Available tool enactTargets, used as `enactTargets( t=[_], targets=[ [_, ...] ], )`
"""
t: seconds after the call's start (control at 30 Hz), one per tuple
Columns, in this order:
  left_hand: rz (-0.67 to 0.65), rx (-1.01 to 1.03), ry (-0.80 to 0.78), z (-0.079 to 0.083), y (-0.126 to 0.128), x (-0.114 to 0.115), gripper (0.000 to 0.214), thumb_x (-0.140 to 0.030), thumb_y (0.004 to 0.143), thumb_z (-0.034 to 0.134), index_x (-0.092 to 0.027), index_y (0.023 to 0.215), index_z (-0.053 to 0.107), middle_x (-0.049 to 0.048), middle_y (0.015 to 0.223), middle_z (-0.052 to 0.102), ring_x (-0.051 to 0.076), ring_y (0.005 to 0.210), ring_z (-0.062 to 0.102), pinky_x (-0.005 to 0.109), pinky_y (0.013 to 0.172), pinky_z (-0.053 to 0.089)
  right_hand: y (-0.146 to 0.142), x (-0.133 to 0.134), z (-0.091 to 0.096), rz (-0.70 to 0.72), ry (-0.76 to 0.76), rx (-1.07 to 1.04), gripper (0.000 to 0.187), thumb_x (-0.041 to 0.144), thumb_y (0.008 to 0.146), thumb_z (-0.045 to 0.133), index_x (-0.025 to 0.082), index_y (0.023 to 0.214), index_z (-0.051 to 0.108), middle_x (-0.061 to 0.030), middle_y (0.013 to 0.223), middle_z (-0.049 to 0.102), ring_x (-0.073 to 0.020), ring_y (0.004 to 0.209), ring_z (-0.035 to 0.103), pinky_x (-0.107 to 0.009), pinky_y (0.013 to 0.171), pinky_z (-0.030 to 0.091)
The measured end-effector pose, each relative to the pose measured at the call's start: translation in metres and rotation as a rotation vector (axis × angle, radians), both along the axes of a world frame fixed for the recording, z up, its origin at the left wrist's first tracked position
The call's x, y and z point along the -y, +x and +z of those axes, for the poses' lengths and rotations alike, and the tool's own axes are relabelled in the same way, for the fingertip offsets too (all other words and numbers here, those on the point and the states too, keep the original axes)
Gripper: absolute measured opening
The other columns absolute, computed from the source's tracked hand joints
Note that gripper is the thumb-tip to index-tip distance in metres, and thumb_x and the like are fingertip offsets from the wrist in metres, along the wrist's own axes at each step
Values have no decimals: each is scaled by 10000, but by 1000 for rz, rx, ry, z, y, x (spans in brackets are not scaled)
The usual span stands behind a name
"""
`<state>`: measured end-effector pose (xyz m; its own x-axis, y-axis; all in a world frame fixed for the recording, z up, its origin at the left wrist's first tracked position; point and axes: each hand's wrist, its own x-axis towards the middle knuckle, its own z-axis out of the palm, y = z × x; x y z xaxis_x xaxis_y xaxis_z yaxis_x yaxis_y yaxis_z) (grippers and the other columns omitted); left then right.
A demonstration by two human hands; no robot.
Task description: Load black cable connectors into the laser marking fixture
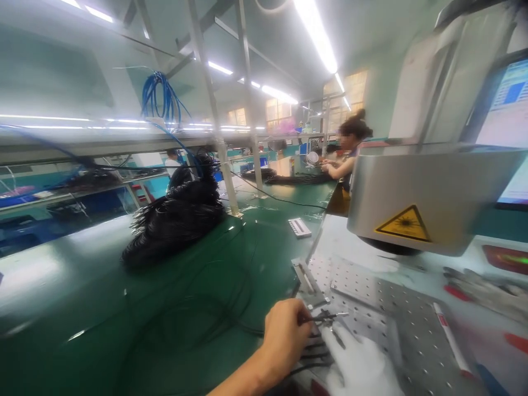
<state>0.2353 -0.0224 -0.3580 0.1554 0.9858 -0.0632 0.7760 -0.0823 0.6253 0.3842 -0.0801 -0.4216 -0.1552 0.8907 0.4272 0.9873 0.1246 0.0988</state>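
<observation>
My bare left hand (286, 334) is closed in a pinch on thin black cable ends (325, 317) at the edge of a perforated metal plate (396, 313). My right hand (359, 366), in a white glove, lies just to its right with a finger stretched toward the same cable tips; several more black cables (315, 357) run under both hands. Above the plate hangs a grey laser head (429, 192) with a yellow warning triangle.
A big heap of coiled black cables (177, 217) sits on the green bench (103, 308). A small white fixture (300, 227) lies farther back. A pen (449, 338) and red-handled tools (482, 289) lie at right. Another person (350, 146) works at the far bench.
</observation>
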Motion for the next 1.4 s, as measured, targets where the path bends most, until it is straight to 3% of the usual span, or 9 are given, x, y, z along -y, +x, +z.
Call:
enactTargets(
  t=[0.27, 0.53, 0.7, 0.8, 0.93, 1.07, 1.13, 1.27, 1.4],
  targets=[
    [-61, -155, 52, -5, 6, 0, 183, -145, 645, 545, -239, 745, 666, 1, 849, 681, 174, 866, 573, 275, 698, 334, 7, -2, -16, 27, -38, -194, 543, 122, 707, 518, 317, 1189, 677, -39, 1180, 662, -298, 1027, 585, -423, 919, 482],
    [-67, -173, 6, -2, 9, -4, 192, -162, 640, 543, -236, 728, 697, 12, 817, 705, 186, 837, 595, 280, 672, 335, 5, -3, -6, -19, -99, -251, 587, 149, 688, 512, 377, 1211, 650, -29, 883, 688, -256, 801, 604, -354, 743, 480],
    [-59, -124, -45, -4, 9, -9, 193, -156, 632, 555, -224, 724, 710, 0, 735, 693, 155, 711, 569, 262, 628, 325, 1, -4, 8, -59, -141, -245, 528, 149, 713, 495, 324, 1181, 667, -48, 772, 653, -246, 708, 581, -359, 689, 442],
    [-68, -80, -47, -7, 9, -12, 157, -139, 630, 560, -205, 682, 692, -7, 656, 641, 135, 650, 521, 251, 605, 314, -1, -6, 13, -34, -169, -227, 406, 178, 716, 551, 281, 1078, 705, -67, 857, 668, -263, 783, 583, -384, 732, 439],
    [-109, 73, -6, -2, 6, -12, 58, -130, 623, 617, -175, 627, 654, -20, 659, 584, 113, 654, 488, 237, 618, 320, -3, -6, 16, -4, -192, -217, 345, 265, 823, 623, 244, 1167, 644, -61, 993, 649, -223, 842, 582, -393, 789, 472],
    [-166, 386, -47, 9, -3, -10, 139, -235, 679, 682, -171, 803, 678, -50, 645, 533, 104, 633, 460, 226, 604, 329, -4, -4, 16, -17, -178, -238, 393, 440, 929, 591, 190, 1232, 571, -89, 1198, 580, -215, 1018, 578, -429, 892, 500],
    [-166, 433, -41, 12, -8, -10, 147, -276, 744, 642, -177, 846, 684, -63, 602, 488, 96, 593, 425, 226, 579, 312, -4, -3, 16, -18, -176, -246, 388, 439, 936, 586, 198, 1239, 566, -95, 1272, 547, -226, 1076, 564, -440, 918, 502],
    [-118, 138, 148, 9, -13, -12, 114, -188, 762, 588, -198, 749, 700, -34, 680, 595, 104, 652, 489, 237, 626, 312, -5, -3, 16, -27, -194, -251, 377, 418, 939, 589, 207, 1250, 563, -97, 1304, 532, -230, 1095, 560, -438, 921, 508],
    [-131, -160, 171, 2, -8, -12, 156, -146, 783, 563, -218, 771, 701, -8, 803, 673, 138, 745, 552, 254, 655, 332, -4, -2, 15, -32, -217, -244, 365, 422, 942, 582, 217, 1243, 568, -96, 1308, 529, -226, 1097, 556, -432, 926, 504]
  ],
)
